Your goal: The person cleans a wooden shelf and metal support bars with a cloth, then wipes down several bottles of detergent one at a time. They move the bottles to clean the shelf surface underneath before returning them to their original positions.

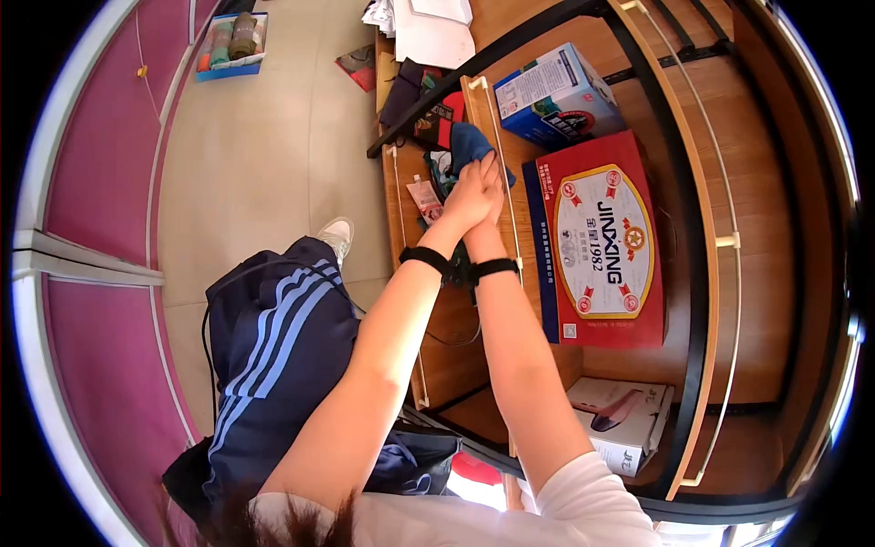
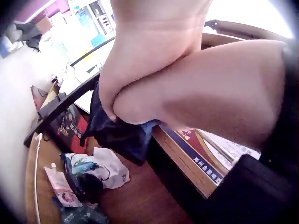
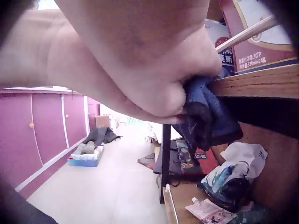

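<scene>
Both hands meet at a dark blue cloth [image 1: 471, 141] beside the edge of the shelf. My left hand [image 1: 466, 199] and right hand [image 1: 493, 205] overlap, their fingers pinching the bunched fabric. In the right wrist view the cloth [image 3: 205, 114] hangs in folds below the fingers, against the wooden shelf edge [image 3: 261, 81]. Some fingertips are hidden behind the hands and fabric. Under the hands, on the lower board, lie a crumpled white and dark plastic bag [image 2: 96, 170] and a pink-and-white pouch [image 2: 63, 186].
A red JINXING carton [image 1: 602, 237], a blue box [image 1: 561, 96] and a hair dryer box [image 1: 620, 419] stand on the shelf. A white rod [image 1: 503, 169] runs along its edge. Papers [image 1: 433, 32] lie at the far end; a blue tray [image 1: 232, 46] is on the floor.
</scene>
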`<state>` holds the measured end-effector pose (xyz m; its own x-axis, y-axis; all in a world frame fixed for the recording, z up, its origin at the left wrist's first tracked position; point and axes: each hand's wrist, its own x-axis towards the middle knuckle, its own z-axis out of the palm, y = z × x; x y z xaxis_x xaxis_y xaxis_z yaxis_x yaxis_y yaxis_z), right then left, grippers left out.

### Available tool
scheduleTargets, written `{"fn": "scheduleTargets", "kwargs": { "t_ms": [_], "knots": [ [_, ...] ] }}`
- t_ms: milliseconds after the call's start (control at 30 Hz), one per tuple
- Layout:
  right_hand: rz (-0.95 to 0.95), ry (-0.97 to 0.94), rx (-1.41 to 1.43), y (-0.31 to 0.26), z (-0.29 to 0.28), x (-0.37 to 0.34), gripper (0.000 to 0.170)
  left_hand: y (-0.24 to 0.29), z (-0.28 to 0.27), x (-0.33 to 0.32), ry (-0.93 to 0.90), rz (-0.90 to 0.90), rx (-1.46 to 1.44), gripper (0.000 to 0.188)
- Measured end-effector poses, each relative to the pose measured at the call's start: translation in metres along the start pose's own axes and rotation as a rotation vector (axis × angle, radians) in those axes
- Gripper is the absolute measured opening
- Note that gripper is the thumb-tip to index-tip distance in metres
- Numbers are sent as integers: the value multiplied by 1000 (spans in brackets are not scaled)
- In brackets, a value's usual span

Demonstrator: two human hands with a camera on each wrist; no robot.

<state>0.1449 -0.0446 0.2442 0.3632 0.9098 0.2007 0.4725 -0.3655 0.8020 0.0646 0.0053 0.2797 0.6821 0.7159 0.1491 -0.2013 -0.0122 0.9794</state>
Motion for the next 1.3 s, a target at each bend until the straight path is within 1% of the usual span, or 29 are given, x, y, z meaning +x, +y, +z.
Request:
{"fn": "scheduleTargets", "kwargs": {
  "t_ms": [33, 100, 133, 167, 233, 267, 400, 500, 533, 567, 600, 633, 667, 733, 767, 833, 867, 933, 967, 1033, 1067, 1100, 1167, 1200, 1233, 1300],
  "knots": [
    [-10, -26, -17, 0, -10, -8, 52, 2, 0, -8, -4, 8, 1, 74],
    [-25, -69, -49, 2, -29, -22, 54, 5, -1, -20, -91, -15, 59, 76],
    [-31, -82, -62, 2, -38, -30, 54, -5, 5, -21, -64, 103, 166, 78],
    [-39, -95, -74, 4, -46, -38, 55, -14, 13, -22, -65, 109, 172, 78],
    [-47, -118, -94, 9, -61, -53, 57, 12, 7, -45, -211, -79, 164, 81],
    [-50, -130, -99, 10, -68, -62, 58, 17, 10, -53, -228, -95, 217, 82],
    [-30, -189, -105, 23, -92, -99, 62, 42, 15, -102, -284, -96, 274, 82],
    [-21, -223, -113, 33, -111, -126, 65, 48, 20, -130, -270, 33, 384, 83],
    [-22, -232, -111, 35, -118, -133, 66, 33, 29, -130, -310, 47, 519, 88],
    [-10, -240, -101, 36, -126, -140, 66, 18, 38, -133, -324, 49, 530, 88],
    [-18, -272, -63, 37, -134, -146, 62, 4, 47, -136, -291, 101, 574, 84],
    [-24, -300, -26, 38, -137, -151, 58, 3, 50, -141, -256, 156, 617, 82],
    [-9, -303, -20, 40, -139, -155, 58, 2, 51, -144, -267, 165, 626, 82],
    [-65, -261, -92, 43, -129, -164, 59, 7, 48, -152, -259, 255, 589, 85],
    [-49, -265, -88, 42, -122, -168, 59, 10, 50, -156, -271, 266, 594, 85],
    [41, -184, 152, 39, -111, -175, 59, 14, 51, -165, -261, 243, 497, 90],
    [55, -189, 156, 39, -106, -181, 59, 16, 51, -171, -274, 250, 503, 90],
    [68, -169, 328, 49, -118, -192, 55, 22, 49, -183, -270, 218, 352, 98],
    [77, -159, 414, 55, -125, -198, 53, 26, 47, -191, -289, 223, 362, 98],
    [101, -135, 590, 62, -130, -215, 50, 49, 40, -209, -369, 153, 327, 93],
    [193, -2, 792, 60, -123, -228, 46, 61, 38, -218, -426, 79, 268, 96],
    [200, 46, 787, 59, -111, -243, 44, 65, 40, -226, -451, 78, 282, 96],
    [312, 166, 923, 63, -123, -269, 40, 66, 49, -241, -458, 219, 351, 96],
    [321, 104, 882, 61, -109, -283, 48, 63, 55, -249, -459, 270, 369, 91],
    [347, 94, 888, 63, -113, -295, 48, 70, 56, -256, -485, 267, 376, 91],
    [402, -65, 809, 67, -131, -321, 50, 83, 60, -271, -612, 249, 440, 81]
  ]
}}
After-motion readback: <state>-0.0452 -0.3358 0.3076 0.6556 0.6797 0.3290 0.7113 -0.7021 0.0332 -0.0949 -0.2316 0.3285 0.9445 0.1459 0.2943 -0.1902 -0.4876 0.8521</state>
